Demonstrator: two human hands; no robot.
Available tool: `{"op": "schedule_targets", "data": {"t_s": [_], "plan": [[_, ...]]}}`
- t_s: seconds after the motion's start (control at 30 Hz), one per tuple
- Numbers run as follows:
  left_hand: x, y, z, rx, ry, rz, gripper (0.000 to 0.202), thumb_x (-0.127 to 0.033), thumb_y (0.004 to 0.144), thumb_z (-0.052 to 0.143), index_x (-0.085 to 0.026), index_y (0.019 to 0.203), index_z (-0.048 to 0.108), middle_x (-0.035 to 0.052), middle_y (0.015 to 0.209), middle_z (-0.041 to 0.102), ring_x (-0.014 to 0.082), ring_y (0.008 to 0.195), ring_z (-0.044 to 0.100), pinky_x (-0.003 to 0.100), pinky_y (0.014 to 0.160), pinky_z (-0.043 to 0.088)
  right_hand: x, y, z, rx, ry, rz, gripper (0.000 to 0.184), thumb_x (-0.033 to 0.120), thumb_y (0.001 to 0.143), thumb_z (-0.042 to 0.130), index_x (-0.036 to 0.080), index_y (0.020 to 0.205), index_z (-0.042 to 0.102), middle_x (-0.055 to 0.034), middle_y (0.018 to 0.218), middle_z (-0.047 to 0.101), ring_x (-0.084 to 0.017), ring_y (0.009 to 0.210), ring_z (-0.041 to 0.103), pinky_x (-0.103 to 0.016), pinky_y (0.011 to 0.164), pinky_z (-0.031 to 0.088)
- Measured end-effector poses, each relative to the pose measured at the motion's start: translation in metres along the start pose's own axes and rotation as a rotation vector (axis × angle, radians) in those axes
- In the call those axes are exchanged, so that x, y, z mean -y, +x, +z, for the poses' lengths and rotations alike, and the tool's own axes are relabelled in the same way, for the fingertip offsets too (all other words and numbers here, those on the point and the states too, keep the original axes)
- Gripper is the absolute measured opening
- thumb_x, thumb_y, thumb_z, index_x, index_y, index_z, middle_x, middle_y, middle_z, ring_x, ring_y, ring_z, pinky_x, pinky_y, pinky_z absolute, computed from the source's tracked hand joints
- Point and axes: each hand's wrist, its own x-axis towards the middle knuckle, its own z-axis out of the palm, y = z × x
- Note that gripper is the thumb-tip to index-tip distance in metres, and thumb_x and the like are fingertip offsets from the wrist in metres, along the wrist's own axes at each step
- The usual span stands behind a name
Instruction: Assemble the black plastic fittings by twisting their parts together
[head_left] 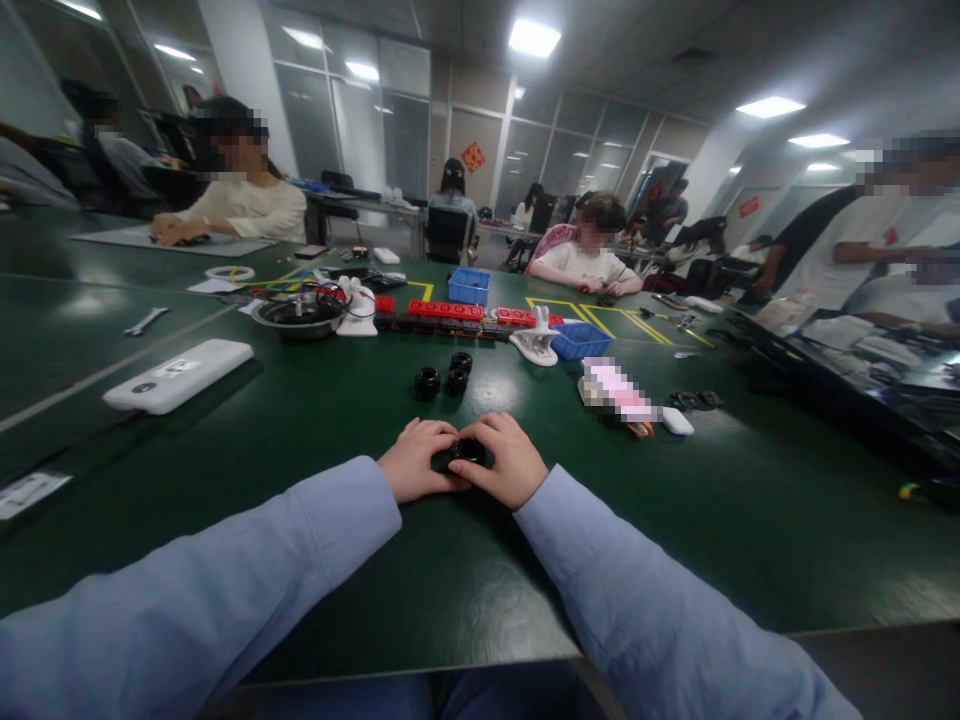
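Note:
Both my hands rest together on the green table (315, 420) in front of me. My left hand (415, 460) and my right hand (507, 460) are curled around a small black round part (466, 451), fingers closed on it from either side. A little beyond them stand three more black round parts (445, 378) in a loose group. Light blue sleeves cover both my forearms.
A white flat device (178, 375) lies at left, a wrench (145, 321) beyond it. Further back are a metal bowl (298, 316), red strips (445, 310), two blue bins (469, 286) and white holders (535, 340). Other people sit around the table.

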Motion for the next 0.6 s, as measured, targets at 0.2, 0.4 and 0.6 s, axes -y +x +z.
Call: {"op": "schedule_targets", "data": {"t_s": [0.2, 0.4, 0.6], "plan": [[0.0037, 0.0006, 0.0017, -0.021, 0.0, 0.042, 0.046, -0.046, 0.066, 0.071, -0.02, 0.104, 0.061, 0.0072, 0.115, 0.055, 0.0271, 0.113, 0.046, 0.05, 0.103, 0.03, -0.0017, -0.0007, -0.0017, -0.009, 0.004, -0.07, 0.028, 0.033, 0.077, 0.065, 0.017, 0.101, 0.065, -0.0064, 0.091, 0.056, -0.019, 0.086, 0.047, -0.035, 0.08, 0.042], [0.0034, 0.0, 0.0015, -0.028, -0.017, 0.045, 0.049, -0.046, 0.067, 0.07, -0.02, 0.107, 0.06, 0.0071, 0.114, 0.055, 0.027, 0.111, 0.047, 0.049, 0.102, 0.032, -0.0013, -0.0004, -0.0049, 0.027, 0.027, -0.139, 0.031, 0.021, 0.075, 0.062, 0.017, 0.105, 0.064, -0.0074, 0.096, 0.058, -0.02, 0.088, 0.047, -0.036, 0.08, 0.042], [0.0033, 0.0002, 0.002, -0.027, -0.013, 0.037, 0.05, -0.048, 0.066, 0.07, -0.02, 0.107, 0.06, 0.0069, 0.115, 0.054, 0.0276, 0.112, 0.046, 0.049, 0.102, 0.031, -0.0013, 0.0008, -0.0057, 0.018, 0.145, -0.273, 0.036, 0.007, 0.069, 0.054, 0.017, 0.102, 0.065, -0.0044, 0.106, 0.064, -0.019, 0.089, 0.053, -0.034, 0.08, 0.04]]}}
